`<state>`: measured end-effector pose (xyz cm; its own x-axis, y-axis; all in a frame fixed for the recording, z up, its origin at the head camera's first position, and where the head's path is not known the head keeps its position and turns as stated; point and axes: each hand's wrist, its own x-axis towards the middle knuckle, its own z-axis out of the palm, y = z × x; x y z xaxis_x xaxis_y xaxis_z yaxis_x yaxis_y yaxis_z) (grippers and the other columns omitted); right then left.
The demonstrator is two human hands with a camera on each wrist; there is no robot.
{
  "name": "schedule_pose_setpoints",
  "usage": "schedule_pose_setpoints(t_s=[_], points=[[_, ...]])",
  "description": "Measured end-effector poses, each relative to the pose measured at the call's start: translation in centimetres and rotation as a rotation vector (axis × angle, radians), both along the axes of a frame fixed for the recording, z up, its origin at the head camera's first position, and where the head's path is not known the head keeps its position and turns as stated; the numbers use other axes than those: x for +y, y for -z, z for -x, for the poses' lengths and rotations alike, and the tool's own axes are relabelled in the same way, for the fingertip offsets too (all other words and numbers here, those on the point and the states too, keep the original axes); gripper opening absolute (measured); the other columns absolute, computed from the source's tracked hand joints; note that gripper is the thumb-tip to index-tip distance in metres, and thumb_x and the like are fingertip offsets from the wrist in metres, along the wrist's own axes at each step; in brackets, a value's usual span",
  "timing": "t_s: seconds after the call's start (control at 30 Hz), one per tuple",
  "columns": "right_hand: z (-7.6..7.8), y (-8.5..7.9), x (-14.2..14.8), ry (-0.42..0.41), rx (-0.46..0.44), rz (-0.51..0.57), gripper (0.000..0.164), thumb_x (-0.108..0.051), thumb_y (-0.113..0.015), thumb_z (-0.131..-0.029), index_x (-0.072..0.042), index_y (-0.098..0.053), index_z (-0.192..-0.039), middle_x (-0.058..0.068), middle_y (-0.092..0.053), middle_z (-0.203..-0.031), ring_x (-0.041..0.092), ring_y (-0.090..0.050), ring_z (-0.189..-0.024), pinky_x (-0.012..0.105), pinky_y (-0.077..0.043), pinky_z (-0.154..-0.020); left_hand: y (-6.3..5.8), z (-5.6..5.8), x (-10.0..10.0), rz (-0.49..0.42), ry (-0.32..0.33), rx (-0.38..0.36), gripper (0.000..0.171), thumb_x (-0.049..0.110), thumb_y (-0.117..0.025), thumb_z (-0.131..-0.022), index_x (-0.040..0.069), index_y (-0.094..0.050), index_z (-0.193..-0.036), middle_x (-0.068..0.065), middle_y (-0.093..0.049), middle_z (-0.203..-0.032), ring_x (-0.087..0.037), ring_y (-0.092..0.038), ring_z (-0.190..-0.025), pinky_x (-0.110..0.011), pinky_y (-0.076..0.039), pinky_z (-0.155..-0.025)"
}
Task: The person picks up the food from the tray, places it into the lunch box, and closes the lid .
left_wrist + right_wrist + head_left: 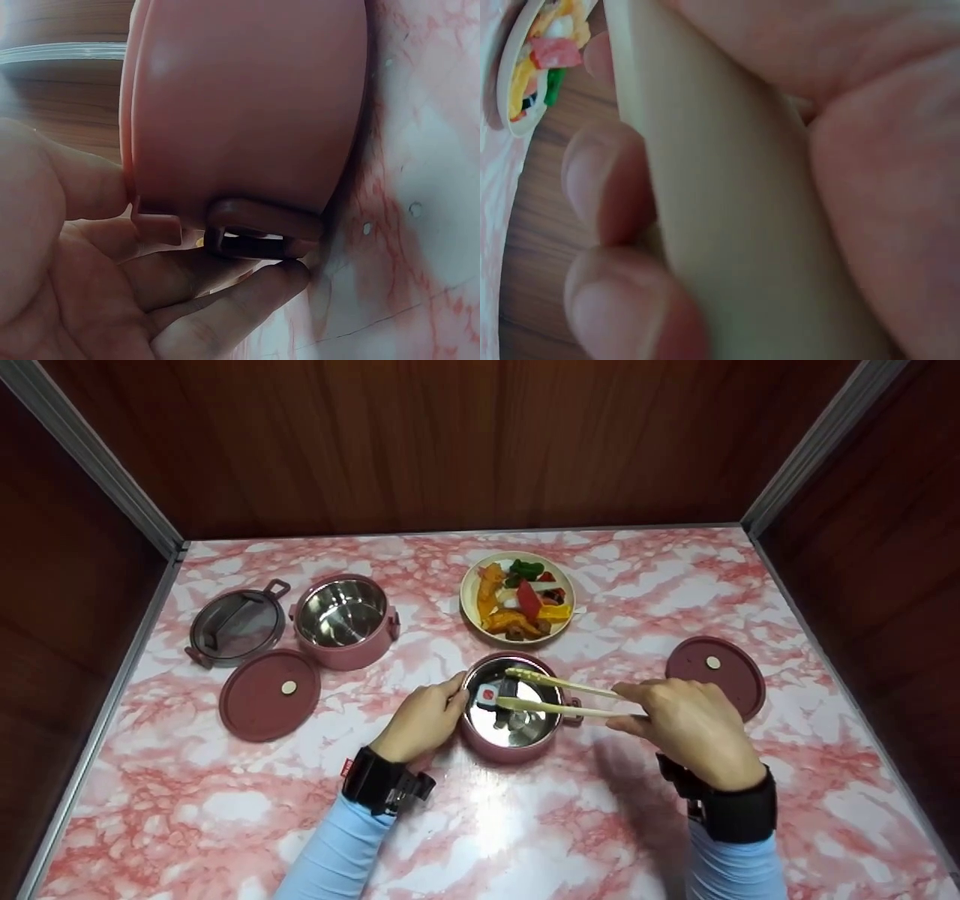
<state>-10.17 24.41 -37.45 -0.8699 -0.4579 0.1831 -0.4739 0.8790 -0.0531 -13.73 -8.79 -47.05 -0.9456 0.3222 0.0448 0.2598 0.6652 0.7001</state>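
Note:
A pink lunch pot [510, 751] with a steel inside stands at the middle of the table. My left hand [427, 718] grips its left side, thumb at the rim; the left wrist view shows fingers around a side handle [262, 217]. In my right hand [686, 724] I hold beige tongs [559, 707], which reach into the pot with their tips apart. Beside the tips, inside the pot, is a toy sushi roll [487, 695], white with a red centre and dark wrap. Whether the tips touch it I cannot tell. The right wrist view shows fingers curled round the tongs [720, 180].
Behind the pot a plate [471, 622] bears mixed toy food. To the left stand a second pink pot [349, 656], a transparent lid with a handle [236, 626] and a dark pink round lid [259, 701]. A similar round lid [686, 664] lies to the right.

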Motion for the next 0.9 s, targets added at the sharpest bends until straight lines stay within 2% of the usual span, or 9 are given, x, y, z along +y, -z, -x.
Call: schedule_pose_setpoints(t_s=[0.37, 0.6, 0.9], points=[[-0.9, -0.6, -0.1, 0.074, -0.041, 0.002, 0.035, -0.041, -0.086, -0.074, -0.020, -0.076, -0.100, -0.001, -0.064, -0.064, 0.022, -0.059, -0.054, 0.044, -0.042, -0.042, 0.2, 0.1, 0.0, -0.011, 0.018, -0.011, 0.047, 0.024, -0.048, -0.105, 0.001, -0.048, -0.145, -0.022, -0.062, -0.125, -0.024, -0.061, -0.082, -0.043, -0.050, -0.085], [-1.1, -0.4, -1.0, 0.090, -0.028, 0.000, 0.035, -0.041, -0.085, -0.075, -0.019, -0.075, -0.100, 0.002, -0.064, -0.065, 0.025, -0.059, -0.054, 0.046, -0.042, -0.042, 0.1, 0.0, 0.1, 0.000, 0.011, -0.014, 0.047, 0.026, -0.048, -0.105, 0.000, -0.048, -0.145, -0.022, -0.059, -0.131, -0.025, -0.061, -0.089, -0.043, -0.049, -0.089], [-1.1, -0.1, -2.5, 0.086, -0.001, -0.035, 0.037, -0.043, -0.082, -0.078, -0.018, -0.072, -0.103, 0.006, -0.064, -0.068, 0.029, -0.060, -0.054, 0.046, -0.042, -0.042, 0.0, 0.0, 0.0, -0.009, 0.016, -0.010, 0.047, 0.025, -0.048, -0.105, -0.001, -0.048, -0.144, -0.022, -0.060, -0.129, -0.025, -0.061, -0.088, -0.045, -0.049, -0.090]])
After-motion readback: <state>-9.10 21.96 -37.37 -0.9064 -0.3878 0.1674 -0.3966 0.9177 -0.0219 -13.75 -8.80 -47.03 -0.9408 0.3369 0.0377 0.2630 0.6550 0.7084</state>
